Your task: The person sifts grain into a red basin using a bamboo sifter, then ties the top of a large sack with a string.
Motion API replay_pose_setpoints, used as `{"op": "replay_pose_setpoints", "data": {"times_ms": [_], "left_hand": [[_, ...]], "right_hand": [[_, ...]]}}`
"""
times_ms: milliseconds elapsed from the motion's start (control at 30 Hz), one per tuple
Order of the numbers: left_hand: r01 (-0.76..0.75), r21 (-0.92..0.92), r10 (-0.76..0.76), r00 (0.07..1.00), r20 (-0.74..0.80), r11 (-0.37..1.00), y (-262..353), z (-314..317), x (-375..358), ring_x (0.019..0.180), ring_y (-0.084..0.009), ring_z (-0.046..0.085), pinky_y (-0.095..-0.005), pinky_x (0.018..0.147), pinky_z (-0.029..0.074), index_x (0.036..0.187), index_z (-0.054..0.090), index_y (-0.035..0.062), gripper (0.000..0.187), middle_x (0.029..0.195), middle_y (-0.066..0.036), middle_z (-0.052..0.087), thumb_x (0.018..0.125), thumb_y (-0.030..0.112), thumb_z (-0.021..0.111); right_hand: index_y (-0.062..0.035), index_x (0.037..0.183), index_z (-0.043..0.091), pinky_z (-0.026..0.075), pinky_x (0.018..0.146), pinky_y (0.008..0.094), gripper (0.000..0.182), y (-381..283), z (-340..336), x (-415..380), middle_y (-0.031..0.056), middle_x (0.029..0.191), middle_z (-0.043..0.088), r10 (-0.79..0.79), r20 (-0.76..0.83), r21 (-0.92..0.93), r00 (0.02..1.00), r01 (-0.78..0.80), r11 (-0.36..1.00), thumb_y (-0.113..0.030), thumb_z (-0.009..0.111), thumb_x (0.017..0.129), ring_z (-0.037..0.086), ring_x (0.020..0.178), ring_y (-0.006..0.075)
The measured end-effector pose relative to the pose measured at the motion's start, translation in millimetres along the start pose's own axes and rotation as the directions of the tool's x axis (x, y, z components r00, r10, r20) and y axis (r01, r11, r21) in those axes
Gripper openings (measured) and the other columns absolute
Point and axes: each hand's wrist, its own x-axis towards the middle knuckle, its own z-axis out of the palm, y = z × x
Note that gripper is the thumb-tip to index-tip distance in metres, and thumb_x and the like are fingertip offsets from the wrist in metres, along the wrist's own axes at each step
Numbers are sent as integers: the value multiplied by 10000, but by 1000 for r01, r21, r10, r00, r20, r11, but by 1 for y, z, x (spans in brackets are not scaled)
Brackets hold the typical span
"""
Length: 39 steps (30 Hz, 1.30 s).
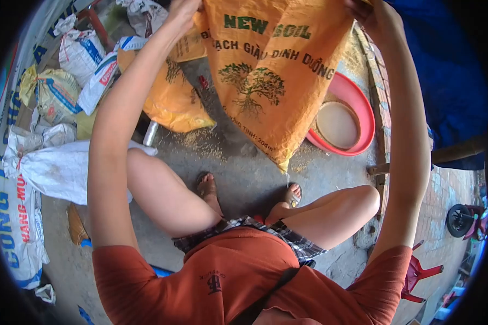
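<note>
An orange woven sack (265, 76) printed with "NEW SOIL" and a tree hangs spread out in front of me, one corner pointing down near my foot. My left hand (184, 12) grips its upper left edge, and my right hand (373, 12) holds the upper right edge. Both hands are partly cut off by the top of the view. Behind the sack's right side stands a red basin (367, 116) with a round sieve or pan (337, 125) in it. A second orange sack (173, 103) lies on the ground to the left.
Several filled white sacks (81, 57) are piled at the left, with a tied white bag (59, 168) nearer. Scattered grain (200, 143) lies on the concrete. A wooden pole (455, 151) and blue tarp (444, 70) are at the right, a red stool (417, 276) lower right.
</note>
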Motion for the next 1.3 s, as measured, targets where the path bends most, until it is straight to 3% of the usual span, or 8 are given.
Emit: {"op": "replay_pose_setpoints", "data": {"times_ms": [400,467,533,600,867,1033,1100,1300], "left_hand": [[97,301,-137,984,114,949,-56,61,-104,595,-117,506,-258,504,399,707,526,-67,99,655,-104,525,646,-22,462],[41,315,-117,967,227,948,-56,72,-107,625,-137,521,-260,537,415,755,536,-79,136,710,-117,546,655,-28,459],[109,366,-193,960,204,924,-73,88,-106,673,-156,536,-260,589,430,826,538,-97,202,768,-130,561,650,-23,476],[52,359,-168,940,299,932,-45,99,-132,710,-136,537,-255,626,434,939,537,-41,270,807,-97,575,675,11,512],[-4,200,-142,687,712,980,-79,103,-155,923,-178,500,-280,794,400,1068,458,-8,427,982,-143,528,730,214,597],[384,339,-490,810,323,859,-184,15,-142,884,-184,530,-288,760,422,1037,493,29,405,953,-106,552,767,328,527],[261,776,-415,910,1,574,-243,-21,-161,777,-257,565,-338,675,433,815,589,-7,307,801,-141,593,753,250,433],[596,732,-709,669,-224,331,-319,-50,-229,833,-213,540,-332,696,439,947,544,21,273,875,-142,564,775,189,414]], "right_hand": [[-2,1131,357,470,625,302,345,138,-75,-24,145,874,558,307,-124,87,944,-298,951,-164,382,827,579,666,206],[3,1201,242,457,568,268,529,123,-53,-42,148,831,536,49,-210,-322,977,-116,940,-211,496,789,569,646,184],[7,1229,168,438,494,253,676,110,-27,-63,176,848,519,-412,-14,-677,911,295,675,-257,569,754,555,606,157],[-5,1229,192,437,487,275,706,84,15,-94,187,984,475,-436,132,-784,890,363,504,-314,585,731,552,556,175],[-119,1014,492,439,596,396,342,162,11,-92,157,877,542,101,418,-907,903,421,-11,-161,520,676,552,668,321],[-87,776,566,422,654,418,133,165,-67,-115,151,819,558,517,365,-888,774,457,-57,-152,488,690,542,741,309],[-104,812,577,421,682,411,155,168,-90,-124,147,842,560,576,337,-892,745,448,-58,-145,492,687,540,780,299],[-182,946,582,401,781,367,279,192,-114,-122,100,935,558,770,146,-945,621,317,-77,-141,531,675,521,894,266]]}}
